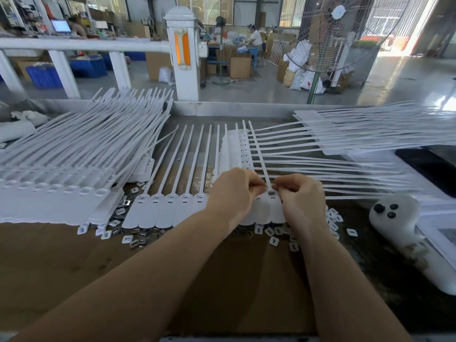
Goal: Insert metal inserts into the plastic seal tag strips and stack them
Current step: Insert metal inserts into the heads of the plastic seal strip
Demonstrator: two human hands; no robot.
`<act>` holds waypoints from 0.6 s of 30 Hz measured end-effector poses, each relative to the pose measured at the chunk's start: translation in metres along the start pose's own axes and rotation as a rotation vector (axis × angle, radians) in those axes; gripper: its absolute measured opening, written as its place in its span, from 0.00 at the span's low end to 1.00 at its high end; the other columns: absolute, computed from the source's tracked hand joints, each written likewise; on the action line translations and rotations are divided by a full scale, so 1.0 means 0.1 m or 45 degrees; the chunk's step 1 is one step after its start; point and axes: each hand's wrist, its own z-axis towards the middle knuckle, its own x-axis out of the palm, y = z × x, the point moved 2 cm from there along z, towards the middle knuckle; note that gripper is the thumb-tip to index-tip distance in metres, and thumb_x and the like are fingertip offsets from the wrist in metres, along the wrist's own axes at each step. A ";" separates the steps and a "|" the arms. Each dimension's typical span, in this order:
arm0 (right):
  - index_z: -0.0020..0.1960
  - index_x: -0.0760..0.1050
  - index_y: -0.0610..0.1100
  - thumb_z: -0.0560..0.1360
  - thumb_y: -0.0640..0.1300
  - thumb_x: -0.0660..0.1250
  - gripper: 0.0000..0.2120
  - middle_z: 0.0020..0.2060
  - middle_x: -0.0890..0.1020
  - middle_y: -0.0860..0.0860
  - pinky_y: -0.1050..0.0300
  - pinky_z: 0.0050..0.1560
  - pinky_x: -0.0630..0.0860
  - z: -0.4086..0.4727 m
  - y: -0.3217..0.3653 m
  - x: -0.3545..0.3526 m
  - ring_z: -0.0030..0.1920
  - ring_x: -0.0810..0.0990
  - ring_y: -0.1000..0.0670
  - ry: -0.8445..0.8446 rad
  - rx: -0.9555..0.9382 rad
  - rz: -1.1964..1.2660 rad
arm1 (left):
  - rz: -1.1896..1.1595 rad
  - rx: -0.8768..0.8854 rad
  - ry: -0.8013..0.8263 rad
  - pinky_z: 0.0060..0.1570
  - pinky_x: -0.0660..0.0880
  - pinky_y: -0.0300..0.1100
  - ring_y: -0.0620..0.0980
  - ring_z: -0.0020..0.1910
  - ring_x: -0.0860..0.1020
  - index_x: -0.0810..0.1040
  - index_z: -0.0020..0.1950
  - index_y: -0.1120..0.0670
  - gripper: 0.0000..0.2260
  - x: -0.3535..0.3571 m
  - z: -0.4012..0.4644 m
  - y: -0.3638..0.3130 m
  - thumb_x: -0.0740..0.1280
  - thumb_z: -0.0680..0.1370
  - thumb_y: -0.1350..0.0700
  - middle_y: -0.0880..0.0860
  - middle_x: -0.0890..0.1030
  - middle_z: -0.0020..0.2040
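Both hands (233, 191) (299, 193) – curled grip | strip (172, 206) right end – table (74, 255) edge near

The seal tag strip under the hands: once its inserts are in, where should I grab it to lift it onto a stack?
Probably by the wide flat tag band, from the near edge. The seal tag strip lies flat with its joined tags toward the person and its thin tails fanning away; those would likely flex. Both the left hand and the right hand already work at that band.
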 end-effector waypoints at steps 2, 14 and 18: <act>0.48 0.81 0.46 0.75 0.36 0.64 0.09 0.42 0.82 0.53 0.61 0.51 0.74 0.00 0.00 0.00 0.46 0.79 0.55 0.002 0.004 0.008 | 0.009 0.004 0.001 0.44 0.70 0.34 0.45 0.44 0.77 0.83 0.49 0.52 0.05 0.04 0.03 -0.04 0.68 0.76 0.55 0.47 0.81 0.43; 0.47 0.80 0.46 0.74 0.34 0.63 0.11 0.43 0.82 0.51 0.58 0.54 0.76 0.00 0.00 0.00 0.48 0.80 0.54 0.018 0.035 0.055 | 0.349 0.073 0.046 0.44 0.69 0.39 0.51 0.48 0.77 0.81 0.54 0.51 0.09 0.17 0.09 -0.12 0.63 0.78 0.52 0.52 0.79 0.49; 0.44 0.78 0.49 0.73 0.33 0.62 0.12 0.42 0.82 0.51 0.54 0.55 0.77 -0.01 0.00 0.00 0.47 0.80 0.54 0.021 0.061 0.080 | 0.481 0.144 0.102 0.42 0.67 0.39 0.50 0.49 0.75 0.80 0.55 0.53 0.12 0.19 0.08 -0.11 0.59 0.80 0.50 0.52 0.76 0.51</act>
